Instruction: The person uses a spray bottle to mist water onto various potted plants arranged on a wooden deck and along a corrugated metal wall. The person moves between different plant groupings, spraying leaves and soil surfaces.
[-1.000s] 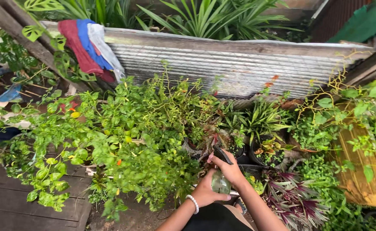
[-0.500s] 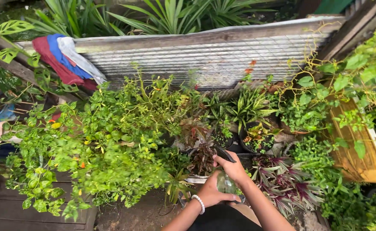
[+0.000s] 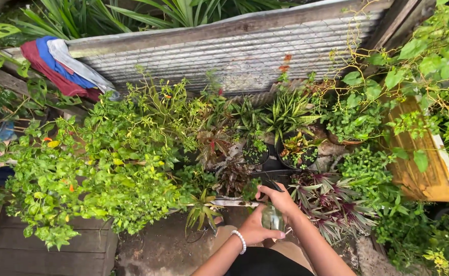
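Hands (image 3: 265,217) gripping spray bottle (image 3: 272,217), potted plants (image 3: 234,176)

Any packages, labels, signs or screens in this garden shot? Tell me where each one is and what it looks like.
None show: no package, label, sign or screen.
Nearest to a container: a clear spray bottle with a dark trigger top, low centre, held by the left hand at its base and the right hand at the top; no label shows on it.
Around it: potted plants in dark pots before a corrugated metal sheet.
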